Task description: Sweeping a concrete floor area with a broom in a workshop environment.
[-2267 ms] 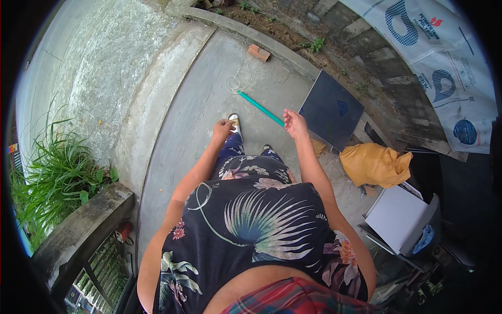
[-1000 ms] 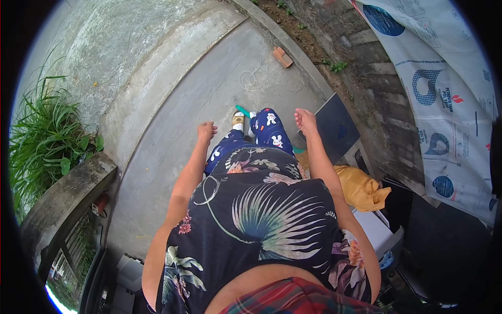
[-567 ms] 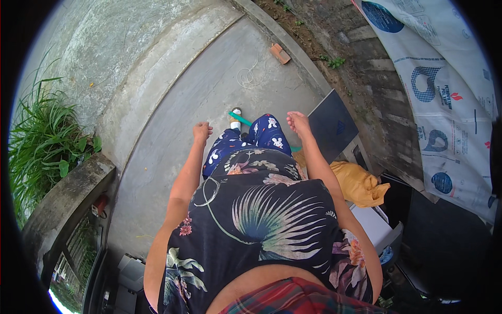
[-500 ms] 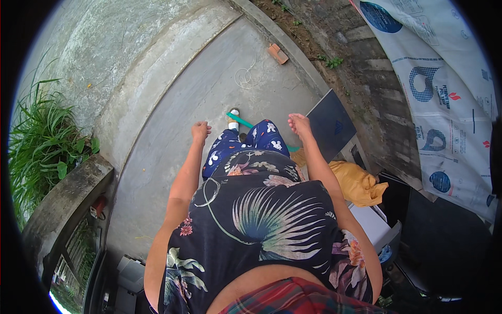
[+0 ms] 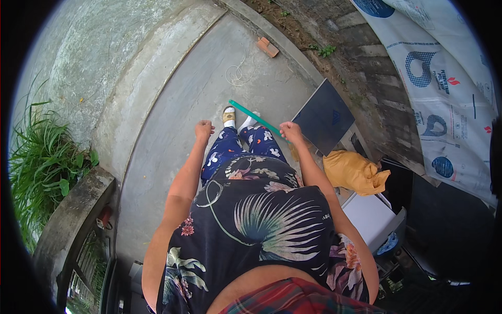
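L hand loosely curled, nothing visible in it, out to the side prob. for balance, R hand at near end of pole slanting by feet, can't tell if gripping.

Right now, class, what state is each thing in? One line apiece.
green pole: straight, slanting
left hand: partly curled, nothing visibly held
right hand: curled by the green pole; contact unclear
white string: loosely looped
orange brick: lying on concrete
yellow sack: bulging, crumpled
white sheet: creased
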Demonstrator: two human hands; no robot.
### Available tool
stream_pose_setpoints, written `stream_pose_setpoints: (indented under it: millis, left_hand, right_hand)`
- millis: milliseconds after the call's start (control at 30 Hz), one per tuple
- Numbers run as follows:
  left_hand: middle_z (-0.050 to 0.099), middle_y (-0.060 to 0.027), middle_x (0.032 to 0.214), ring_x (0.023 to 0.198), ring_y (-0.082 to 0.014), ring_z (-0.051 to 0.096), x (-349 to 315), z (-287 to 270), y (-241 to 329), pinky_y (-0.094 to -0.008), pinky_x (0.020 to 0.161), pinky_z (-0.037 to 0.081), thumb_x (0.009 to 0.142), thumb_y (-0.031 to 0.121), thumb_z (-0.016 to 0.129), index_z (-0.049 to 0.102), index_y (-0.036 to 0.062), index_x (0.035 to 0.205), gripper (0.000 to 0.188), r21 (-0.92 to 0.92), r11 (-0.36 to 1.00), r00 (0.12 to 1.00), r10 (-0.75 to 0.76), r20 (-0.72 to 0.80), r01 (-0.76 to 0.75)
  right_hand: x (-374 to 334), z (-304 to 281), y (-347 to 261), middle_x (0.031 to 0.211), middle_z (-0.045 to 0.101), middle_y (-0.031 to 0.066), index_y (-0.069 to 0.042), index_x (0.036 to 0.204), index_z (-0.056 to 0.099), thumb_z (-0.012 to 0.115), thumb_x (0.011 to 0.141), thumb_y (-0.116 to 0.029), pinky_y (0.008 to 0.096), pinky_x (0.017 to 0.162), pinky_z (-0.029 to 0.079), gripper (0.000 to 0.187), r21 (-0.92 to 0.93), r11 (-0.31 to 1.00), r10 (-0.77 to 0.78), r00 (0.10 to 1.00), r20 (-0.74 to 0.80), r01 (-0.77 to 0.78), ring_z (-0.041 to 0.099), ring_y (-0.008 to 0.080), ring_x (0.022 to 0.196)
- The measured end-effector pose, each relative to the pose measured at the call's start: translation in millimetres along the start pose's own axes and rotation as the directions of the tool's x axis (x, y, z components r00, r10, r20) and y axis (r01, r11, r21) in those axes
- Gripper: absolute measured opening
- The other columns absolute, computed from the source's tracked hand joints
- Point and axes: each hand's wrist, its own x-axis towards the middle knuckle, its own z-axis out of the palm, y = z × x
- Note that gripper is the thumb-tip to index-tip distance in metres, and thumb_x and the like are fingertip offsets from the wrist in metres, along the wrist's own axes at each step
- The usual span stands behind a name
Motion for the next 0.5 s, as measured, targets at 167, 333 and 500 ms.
stream_pose_setpoints:
  millis: [167,333,500]
  left_hand:
    - [0.062,-0.0111,0.072,0.052,-0.0127,0.056,18.3,35.6,17.2,-0.0247,0.042,0.042,0.075,0.017,0.05,0.056,0.0013,0.089,0.022,0.272,0.955,0.991,0.099,0.09,-0.12]
    - [0.06,-0.0222,0.081,0.072,-0.0288,0.061,36.5,100.4,35.3,-0.0352,0.067,0.048,0.07,0.022,0.054,0.056,0.0014,0.096,0.034,0.581,0.714,0.917,0.247,0.313,-0.39]
    - [0.053,-0.0272,0.1,0.095,-0.0351,0.053,42.7,163.9,13.4,-0.0385,0.083,0.042,0.069,0.026,0.055,0.041,-0.0004,0.118,0.057,0.663,0.389,0.764,0.229,0.603,-0.64]
  right_hand:
    - [-9.2,-28.8,4.0,0.066,0.06,0.0035,-0.004,0.087,0.06,0.052,0.079,-0.017,0.0209,0.045,0.041,0.017,0.164,0.986,-0.018,0.992,-0.129,0.04,0.055,0.0083,0.051]
    - [-35.8,-77.7,42.2,0.067,0.059,0.0029,-0.003,0.089,0.059,0.051,0.082,-0.015,0.0206,0.044,0.04,0.016,0.263,0.962,0.022,0.94,-0.34,0.072,0.053,0.0075,0.052]
    - [-82.6,-91.4,113.9,0.07,0.059,0.0027,-0.006,0.09,0.058,0.049,0.082,-0.016,0.0203,0.044,0.039,0.016,0.434,0.901,0.22,0.879,-0.423,-0.017,0.052,0.0072,0.051]
